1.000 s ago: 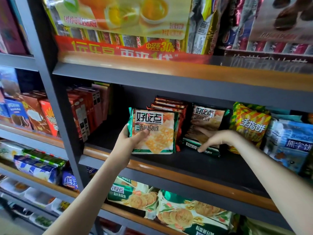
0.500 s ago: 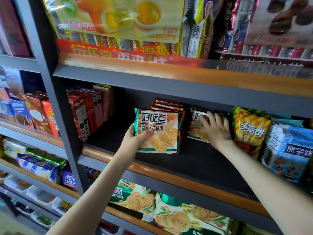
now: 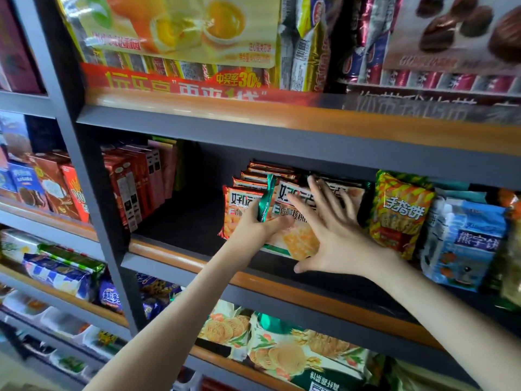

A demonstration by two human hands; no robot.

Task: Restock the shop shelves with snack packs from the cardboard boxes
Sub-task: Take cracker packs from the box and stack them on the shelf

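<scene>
A green-edged cracker pack (image 3: 298,238) stands upright on the middle shelf (image 3: 197,263), in front of a dark pack of the same brand. My left hand (image 3: 253,227) grips its left edge, thumb across the front. My right hand (image 3: 329,230) lies flat against the pack's face with fingers spread and straight. To the left stands a row of orange packs (image 3: 239,204) of the same brand, partly hidden by my left hand. No cardboard box is in view.
A yellow snack bag (image 3: 400,213) and a blue bag (image 3: 465,244) stand right of the packs. Red boxes (image 3: 135,187) line the shelf's left end, with bare dark shelf between. Shelves above and below hold more snacks. A grey upright post (image 3: 93,193) divides the bays.
My left hand carried the green-edged pack right and back, in front of the dark pack. My right hand left the dark pack and now presses flat on the green-edged one.
</scene>
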